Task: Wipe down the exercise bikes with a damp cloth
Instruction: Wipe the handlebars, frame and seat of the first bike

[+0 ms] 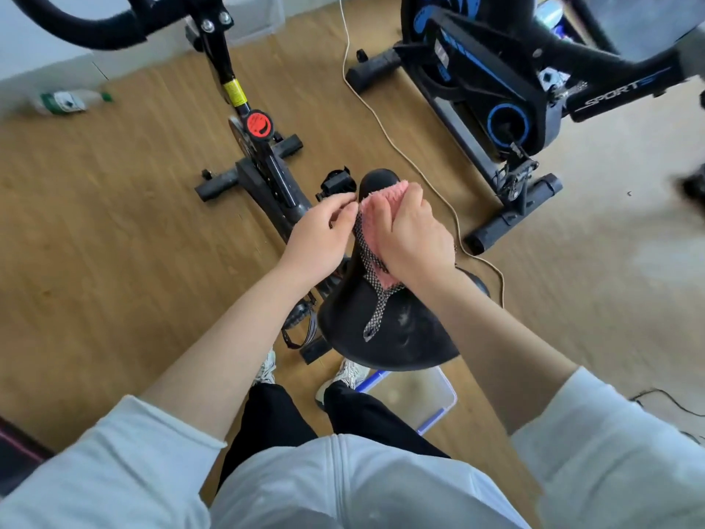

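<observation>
A black exercise bike (263, 166) stands in front of me, its black saddle (396, 330) just below my hands. A pink cloth (381, 206) lies over the saddle's narrow nose. My right hand (414, 234) presses down on the cloth, fingers closed over it. My left hand (324, 227) is at the saddle's left side, pinching the cloth's edge near a dotted strip that runs down the saddle's middle. A second bike (507, 89), black with blue trim, stands to the right.
A plastic bottle (68, 103) lies on the wooden floor at the far left. A thin cord (385, 124) snakes between the two bikes. A clear tub (416, 395) with blue handles sits under the saddle by my shoes. Pale carpet lies at right.
</observation>
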